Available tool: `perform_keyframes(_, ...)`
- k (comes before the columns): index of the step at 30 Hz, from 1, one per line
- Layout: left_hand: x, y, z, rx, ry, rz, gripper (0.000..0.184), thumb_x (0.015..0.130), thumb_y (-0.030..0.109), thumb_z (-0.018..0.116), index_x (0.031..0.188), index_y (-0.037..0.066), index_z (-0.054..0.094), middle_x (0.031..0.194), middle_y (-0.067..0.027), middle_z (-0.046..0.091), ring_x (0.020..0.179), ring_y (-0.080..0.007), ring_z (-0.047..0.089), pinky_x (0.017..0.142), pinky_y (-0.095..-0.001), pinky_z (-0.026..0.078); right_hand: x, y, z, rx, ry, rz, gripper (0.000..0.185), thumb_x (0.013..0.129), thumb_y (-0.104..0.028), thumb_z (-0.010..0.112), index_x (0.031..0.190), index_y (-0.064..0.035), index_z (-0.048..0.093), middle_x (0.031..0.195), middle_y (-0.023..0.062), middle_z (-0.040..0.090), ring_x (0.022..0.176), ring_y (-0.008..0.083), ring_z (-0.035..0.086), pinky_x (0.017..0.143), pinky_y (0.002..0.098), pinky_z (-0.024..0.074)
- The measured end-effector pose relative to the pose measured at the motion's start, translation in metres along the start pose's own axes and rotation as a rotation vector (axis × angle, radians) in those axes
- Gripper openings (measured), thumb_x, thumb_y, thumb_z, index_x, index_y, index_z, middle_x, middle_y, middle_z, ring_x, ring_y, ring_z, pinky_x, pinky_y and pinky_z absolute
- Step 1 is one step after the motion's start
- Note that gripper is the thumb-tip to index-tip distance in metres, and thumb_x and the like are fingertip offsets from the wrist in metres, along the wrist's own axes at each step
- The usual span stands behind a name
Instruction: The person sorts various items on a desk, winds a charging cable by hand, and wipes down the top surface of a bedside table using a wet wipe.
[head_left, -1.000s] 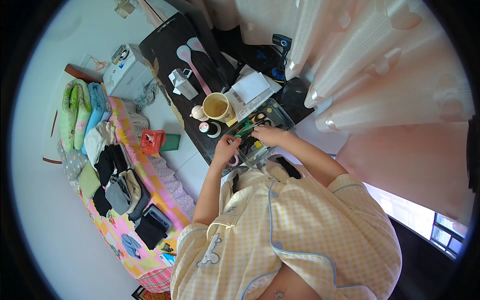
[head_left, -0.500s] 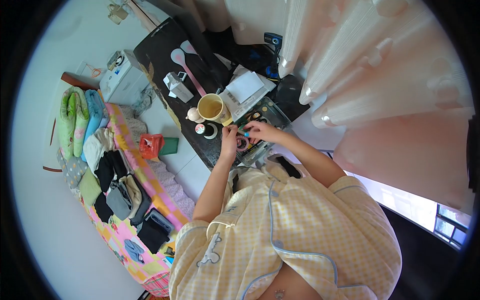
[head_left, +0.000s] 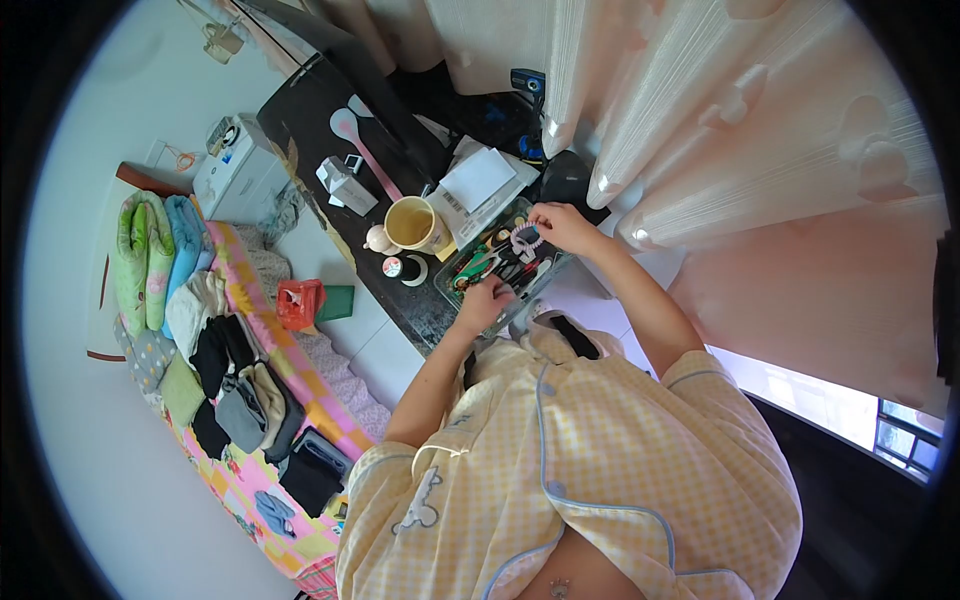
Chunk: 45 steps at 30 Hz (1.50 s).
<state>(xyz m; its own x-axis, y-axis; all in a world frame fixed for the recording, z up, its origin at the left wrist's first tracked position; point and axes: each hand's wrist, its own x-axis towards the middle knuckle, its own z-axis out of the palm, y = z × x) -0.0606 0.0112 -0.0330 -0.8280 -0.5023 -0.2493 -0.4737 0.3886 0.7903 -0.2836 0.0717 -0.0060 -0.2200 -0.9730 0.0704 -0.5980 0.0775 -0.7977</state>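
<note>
A clear plastic box (head_left: 545, 284) full of small items stands at the desk's near edge. Near its far right end, my right hand (head_left: 565, 228) is closed on a pink coiled hair tie (head_left: 524, 240). My left hand (head_left: 484, 305) reaches into the near left part of the box; its fingertips are too small to make out, and so is anything between them. Green-handled scissors (head_left: 474, 268) lie in the box just beyond my left hand. Pens and other dark things fill the middle.
On the dark desk (head_left: 300, 110) are a yellow mug (head_left: 412, 224), a round dark-sided jar (head_left: 398, 268), a small white figure (head_left: 379, 240), a white box (head_left: 346, 187), a pink spoon-shaped object (head_left: 368, 155) and papers (head_left: 480, 182). A pink curtain (head_left: 760, 150) hangs at the right.
The pink hair tie, earlier by my left hand, is now at my right hand near the box's far right end. My hands have moved apart, and my left hand has lowered into the box.
</note>
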Motion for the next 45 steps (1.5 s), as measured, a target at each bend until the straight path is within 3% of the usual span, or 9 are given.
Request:
perform_keyframes(7,-0.001,-0.001,0.0,0.309,-0.115,0.091,0.025,0.068,0.021,0.062,0.083,0.003,0.053,0.084,-0.0157,0.056,0.076,-0.0325,0.057,0.066,-0.0395,0.046,-0.002,0.01,0.012,-0.11,0.23,0.155,0.009,0.072,-0.004,0.054,0.078,-0.0004,0.048,0.075,0.018,0.056,0.07,0.0349,0.056,0.063,0.0411,0.0452)
perform_keyframes(15,-0.009,0.006,-0.012,0.726,0.121,0.296,0.026,0.068,0.025,0.063,0.085,0.008,0.053,0.081,-0.0097,0.055,0.078,-0.0268,0.054,0.069,-0.0361,0.044,-0.003,0.004,0.046,-0.093,0.416,0.082,0.018,0.07,0.001,0.057,0.082,-0.0018,0.044,0.069,0.0121,0.055,0.06,0.025,0.058,0.055,0.0323,0.0461)
perform_keyframes(18,-0.012,0.005,-0.022,0.543,0.323,0.266,0.019,0.07,0.021,0.062,0.078,0.006,0.054,0.076,-0.0095,0.054,0.073,-0.0271,0.053,0.066,-0.0364,0.043,-0.004,-0.013,0.048,0.457,0.103,0.284,0.016,0.073,-0.001,0.056,0.086,-0.0027,0.047,0.068,0.0058,0.056,0.057,0.0114,0.055,0.052,0.0249,0.0445)
perform_keyframes(22,-0.024,-0.002,-0.035,0.02,0.751,-0.067,0.01,0.075,0.011,0.057,0.077,0.003,0.051,0.067,-0.0099,0.051,0.062,-0.0243,0.049,0.059,-0.0343,0.04,-0.009,-0.021,0.063,0.33,-0.2,0.173,0.012,0.074,-0.003,0.054,0.084,-0.0024,0.049,0.07,0.0074,0.058,0.058,0.0135,0.056,0.054,0.0262,0.0449)
perform_keyframes(26,-0.025,-0.041,-0.047,-0.088,1.02,-0.313,0.043,0.071,0.014,0.065,0.1,-0.004,0.039,0.095,-0.0156,0.047,0.081,-0.0219,0.048,0.07,-0.0307,0.039,-0.011,-0.024,0.085,0.227,-0.366,0.144,0.013,0.074,-0.006,0.055,0.085,-0.0034,0.05,0.071,0.0086,0.058,0.066,0.0176,0.058,0.058,0.0298,0.0454)
perform_keyframes(29,-0.015,-0.05,-0.056,0.075,1.226,-0.161,0.056,0.069,0.015,0.066,0.11,-0.007,0.035,0.107,-0.0184,0.043,0.088,-0.027,0.047,0.08,-0.0315,0.037,-0.011,-0.021,0.096,0.119,-0.403,0.071,0.011,0.073,-0.007,0.054,0.083,-0.0029,0.051,0.073,0.0109,0.057,0.065,0.0253,0.057,0.059,0.0336,0.0451)
perform_keyframes(33,-0.009,-0.051,-0.071,0.055,0.975,-0.191,0.052,0.068,0.013,0.067,0.11,-0.003,0.042,0.105,-0.018,0.049,0.094,-0.0283,0.048,0.085,-0.0349,0.036,-0.018,-0.018,0.094,-0.039,-0.298,-0.124,0.015,0.075,-0.011,0.053,0.089,-0.0069,0.054,0.087,0.0102,0.052,0.073,0.0275,0.056,0.063,0.036,0.045)
perform_keyframes(39,-0.029,-0.031,-0.069,-0.515,1.154,-0.007,0.042,0.073,0.007,0.063,0.108,-0.003,0.041,0.107,-0.0149,0.045,0.094,-0.0246,0.049,0.082,-0.0329,0.04,-0.027,-0.025,0.043,-0.117,-0.068,-0.017,0.017,0.076,-0.013,0.051,0.092,-0.0115,0.057,0.084,0.0102,0.055,0.073,0.0275,0.056,0.063,0.0366,0.0453)
perform_keyframes(45,-0.078,0.017,-0.059,-0.371,0.949,0.317,0.054,0.07,0.005,0.062,0.114,0.0,0.03,0.113,-0.0194,0.043,0.105,-0.0274,0.043,0.094,-0.0376,0.03,-0.05,0.002,0.007,-0.014,0.476,0.406,0.012,0.074,-0.007,0.052,0.086,-0.0082,0.057,0.069,0.0127,0.057,0.061,0.0264,0.056,0.054,0.0339,0.0427)
